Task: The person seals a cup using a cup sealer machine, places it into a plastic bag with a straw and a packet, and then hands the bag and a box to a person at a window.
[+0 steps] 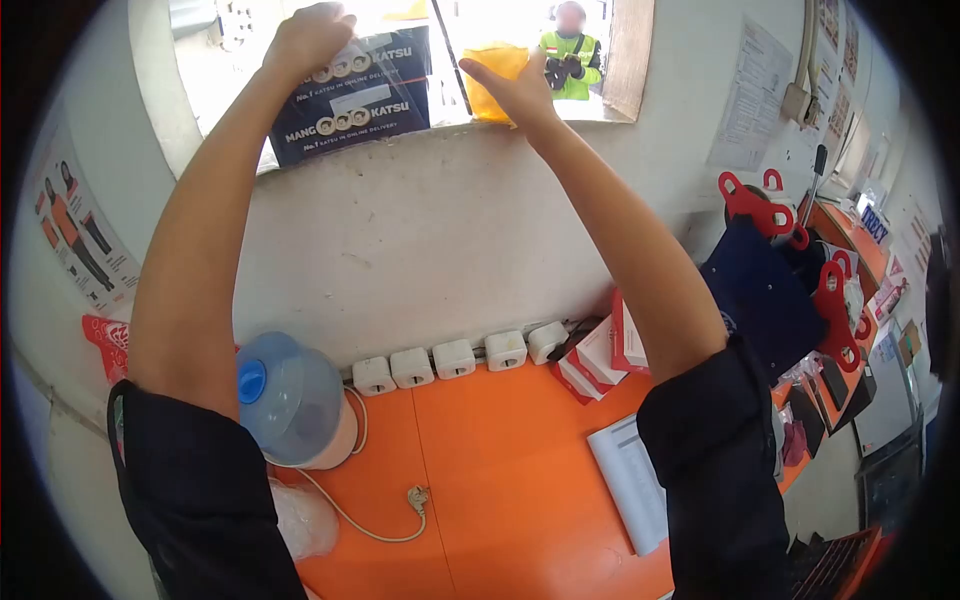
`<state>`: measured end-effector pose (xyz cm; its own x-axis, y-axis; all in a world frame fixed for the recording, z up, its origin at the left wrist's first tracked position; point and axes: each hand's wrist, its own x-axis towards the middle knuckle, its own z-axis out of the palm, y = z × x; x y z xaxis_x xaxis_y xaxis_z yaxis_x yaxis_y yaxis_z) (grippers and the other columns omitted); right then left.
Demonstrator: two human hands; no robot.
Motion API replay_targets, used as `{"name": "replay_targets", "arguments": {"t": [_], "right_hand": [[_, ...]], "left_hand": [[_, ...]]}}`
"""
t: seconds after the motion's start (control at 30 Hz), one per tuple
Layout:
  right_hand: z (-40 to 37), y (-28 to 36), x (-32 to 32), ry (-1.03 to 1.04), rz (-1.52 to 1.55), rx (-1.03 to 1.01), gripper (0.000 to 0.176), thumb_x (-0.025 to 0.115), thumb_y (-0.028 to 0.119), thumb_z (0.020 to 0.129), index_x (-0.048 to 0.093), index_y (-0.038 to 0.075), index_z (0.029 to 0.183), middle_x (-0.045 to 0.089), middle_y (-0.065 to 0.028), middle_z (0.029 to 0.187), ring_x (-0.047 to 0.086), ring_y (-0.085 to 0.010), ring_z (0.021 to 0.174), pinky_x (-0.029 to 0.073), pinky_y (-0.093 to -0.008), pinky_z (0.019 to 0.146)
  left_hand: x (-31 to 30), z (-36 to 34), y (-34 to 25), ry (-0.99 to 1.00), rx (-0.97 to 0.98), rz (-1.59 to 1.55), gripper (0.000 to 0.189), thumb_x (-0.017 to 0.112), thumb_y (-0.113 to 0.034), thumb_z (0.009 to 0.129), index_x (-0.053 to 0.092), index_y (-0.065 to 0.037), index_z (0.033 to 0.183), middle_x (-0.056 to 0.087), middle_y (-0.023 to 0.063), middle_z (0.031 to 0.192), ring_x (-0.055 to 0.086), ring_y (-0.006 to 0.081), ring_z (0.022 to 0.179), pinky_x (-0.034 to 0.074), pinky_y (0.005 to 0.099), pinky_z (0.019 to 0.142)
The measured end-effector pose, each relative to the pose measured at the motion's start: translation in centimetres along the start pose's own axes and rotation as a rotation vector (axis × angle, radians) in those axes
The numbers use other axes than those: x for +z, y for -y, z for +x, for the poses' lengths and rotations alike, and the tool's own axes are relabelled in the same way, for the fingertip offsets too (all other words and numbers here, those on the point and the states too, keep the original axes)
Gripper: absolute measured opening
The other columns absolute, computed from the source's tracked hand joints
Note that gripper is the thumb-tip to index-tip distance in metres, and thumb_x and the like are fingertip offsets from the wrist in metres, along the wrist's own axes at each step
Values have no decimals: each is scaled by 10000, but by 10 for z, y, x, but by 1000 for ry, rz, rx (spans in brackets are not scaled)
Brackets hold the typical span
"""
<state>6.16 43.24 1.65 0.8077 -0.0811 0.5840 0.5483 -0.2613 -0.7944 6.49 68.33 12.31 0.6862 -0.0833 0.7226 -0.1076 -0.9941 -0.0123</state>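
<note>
Both my arms reach up to a wall opening. My left hand (310, 45), fingers curled, is at the upper left edge of two stacked black food boxes (375, 115) with white lettering on the sill. Its fingertips are partly lost against the bright window. To the right, my right hand (520, 90) is around a yellow bag (485, 105), with the thumb across its near side and the other fingers partly hidden. The bag stands at the sill, and its contents do not show.
Outside the opening is a person (572, 60) in a bright green jacket. Below, an orange table (490, 470) holds a domed clear container (290, 400), a loose plug (418, 497), white sockets (453, 358), red-white boxes (600, 355) and papers (632, 480). Red-handled dark bags (765, 290) are at right.
</note>
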Motion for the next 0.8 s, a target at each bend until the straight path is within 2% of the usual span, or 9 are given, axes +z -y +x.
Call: {"name": "replay_targets", "arguments": {"t": [0.1,0.13,0.17,0.23,0.27,0.37,0.53,0.6,0.8], "right_hand": [[-7,11,-6,28,-14,7,1155,756,502,570,75,-107,1278,396,-233,1180,453,-278,1099,416,-326,892],[-13,18,-10,56,-25,22,1233,761,500,560,-15,-108,1300,356,-245,1216,405,-286,1150,374,-330,936],[-8,14,-10,56,-29,16,1233,761,500,560,-15,-108,1300,356,-245,1216,405,-286,1150,374,-330,936],[-4,10,-8,89,-37,-1,1228,762,493,565,-19,-103,1302,357,-246,1220,396,-287,1159,360,-331,949],[-5,9,-9,90,-23,-1,1210,754,484,585,-23,-100,1305,368,-236,1218,410,-282,1148,369,-328,940],[1,4,-10,76,-99,-13,1159,743,486,605,19,-97,1297,400,-224,1195,431,-277,1130,376,-325,932],[10,-2,-11,139,-93,27,1031,733,478,602,122,-46,1248,381,-228,1220,425,-307,1123,405,-368,897],[3,5,-12,165,-87,67,1025,737,470,601,133,-46,1248,360,-229,1237,418,-306,1129,395,-373,909],[-47,-5,-7,-250,-46,-347,873,675,365,729,188,-88,1294,293,-247,1308,300,-305,1235,240,-361,1024]], "left_hand": [[3,-23,-29,-437,-27,-245,460,465,-302,829,417,-120,1249,461,135,1249,513,316,1054,381,388,917],[5,-23,-31,-870,242,-1,647,597,-177,652,418,-47,1260,490,162,1216,503,292,1074,412,359,894],[-12,-34,-46,-877,239,-3,647,597,-177,652,418,-47,1260,490,162,1216,503,292,1074,412,359,894],[-39,-55,-73,-352,361,-35,786,505,-118,667,169,-114,1377,315,158,1361,366,294,1210,293,363,1012],[-35,-46,-71,-270,465,-481,758,531,-176,685,218,-160,1375,246,203,1383,313,386,1230,204,444,1048],[-7,-23,-70,-352,303,-300,543,483,-268,816,319,-142,1319,417,146,1281,490,305,1084,376,396,931],[-16,-23,-83,-209,262,-128,571,479,-255,806,300,-128,1333,438,148,1263,468,270,1124,370,384,943],[-32,-28,-90,139,99,-365,629,491,-277,795,253,-119,1356,426,174,1265,440,295,1144,352,392,954],[-34,-89,-109,-365,266,-307,822,493,-310,820,-53,-59,1380,120,296,1385,149,424,1291,212,569,990]]}}
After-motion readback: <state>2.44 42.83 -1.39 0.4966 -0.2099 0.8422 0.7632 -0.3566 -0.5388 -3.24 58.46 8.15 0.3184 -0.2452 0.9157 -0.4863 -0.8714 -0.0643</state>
